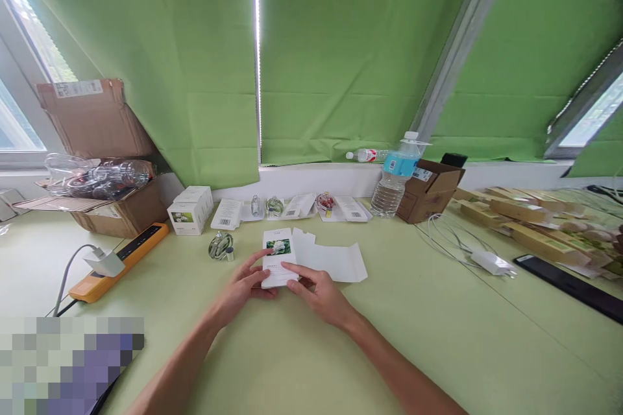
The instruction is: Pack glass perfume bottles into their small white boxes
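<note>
A white cardboard box blank (335, 262) with a white flower picture lies on the green table in front of me, its plain flaps spread to the right. My left hand (243, 285) grips the left edge of the printed panel, one finger resting by the picture. On the panel's lower right edge, my right hand (324, 295) has thumb and fingers closed around the card. A coiled green-grey cord (220, 245) with a small silver cylinder (230, 254) lies left of the carton. Folded white boxes (189, 211) with the same flower picture stand behind it.
Along the back are white cards (226, 214) with small bottles and cords, a large water bottle (389, 185) and a brown box (428, 191). An orange power strip (121, 262) and an open carton (121, 211) are left. A charger (491, 264) and black phone-like slab (569, 288) lie right.
</note>
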A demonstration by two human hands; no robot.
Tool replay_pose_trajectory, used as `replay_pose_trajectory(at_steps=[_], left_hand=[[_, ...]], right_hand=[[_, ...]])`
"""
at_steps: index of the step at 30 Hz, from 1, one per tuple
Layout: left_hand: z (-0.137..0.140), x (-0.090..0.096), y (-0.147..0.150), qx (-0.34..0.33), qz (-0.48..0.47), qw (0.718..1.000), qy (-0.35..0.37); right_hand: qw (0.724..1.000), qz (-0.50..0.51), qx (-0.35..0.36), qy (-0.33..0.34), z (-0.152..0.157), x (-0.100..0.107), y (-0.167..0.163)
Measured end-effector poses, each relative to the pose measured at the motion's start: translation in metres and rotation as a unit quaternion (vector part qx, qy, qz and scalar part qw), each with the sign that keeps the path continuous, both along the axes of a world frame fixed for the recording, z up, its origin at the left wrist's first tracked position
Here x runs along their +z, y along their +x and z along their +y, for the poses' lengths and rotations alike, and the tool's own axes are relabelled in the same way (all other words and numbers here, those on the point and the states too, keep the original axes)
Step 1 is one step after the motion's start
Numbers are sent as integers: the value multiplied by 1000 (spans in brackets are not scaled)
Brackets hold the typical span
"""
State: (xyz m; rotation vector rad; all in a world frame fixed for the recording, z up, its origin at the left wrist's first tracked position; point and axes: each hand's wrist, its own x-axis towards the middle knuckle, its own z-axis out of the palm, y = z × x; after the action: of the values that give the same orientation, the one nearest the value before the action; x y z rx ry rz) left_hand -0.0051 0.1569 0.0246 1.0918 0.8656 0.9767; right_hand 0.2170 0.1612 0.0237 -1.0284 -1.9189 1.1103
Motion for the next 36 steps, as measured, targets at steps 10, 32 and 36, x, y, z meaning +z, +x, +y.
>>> replay_pose_trajectory(at_steps=[10, 32, 36], left_hand=[[3, -2, -2, -8, -35, 999, -28], [-1, 2, -4, -61, -55, 996, 25], [1, 0, -5, -64, -54, 996, 28]], right_hand=[[994, -61, 23, 87, 0, -1, 2], [999, -24, -23, 33, -2, 10, 5], [999, -20, -18, 39, -1, 9, 5]])
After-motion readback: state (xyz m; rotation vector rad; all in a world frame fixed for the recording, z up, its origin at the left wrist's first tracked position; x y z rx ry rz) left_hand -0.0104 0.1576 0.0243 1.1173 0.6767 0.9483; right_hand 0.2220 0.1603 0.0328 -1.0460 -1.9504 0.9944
